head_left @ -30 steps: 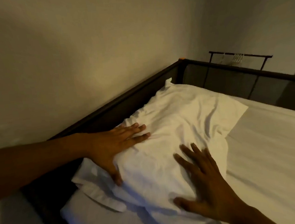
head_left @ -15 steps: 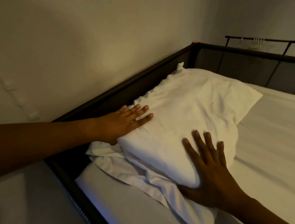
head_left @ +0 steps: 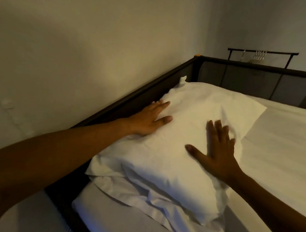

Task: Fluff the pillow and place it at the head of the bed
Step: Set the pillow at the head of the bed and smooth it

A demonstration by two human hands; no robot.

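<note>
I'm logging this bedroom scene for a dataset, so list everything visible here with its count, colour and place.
pillow: one, white, on the mattress beside the wall-side rail, its far corner near the frame's corner.
mattress sheet: one, white, covering the bed under and right of the pillow.
bed frame: one, dark metal, running along the wall and across the far end.
clothes rack: one, dark bar, behind the far rail, with several pale hangers.
wall: plain, pale, left of and behind the bed.
left hand: flat, open on the pillow's wall side.
right hand: flat, fingers spread on the pillow's near right part, slightly blurred.
</note>
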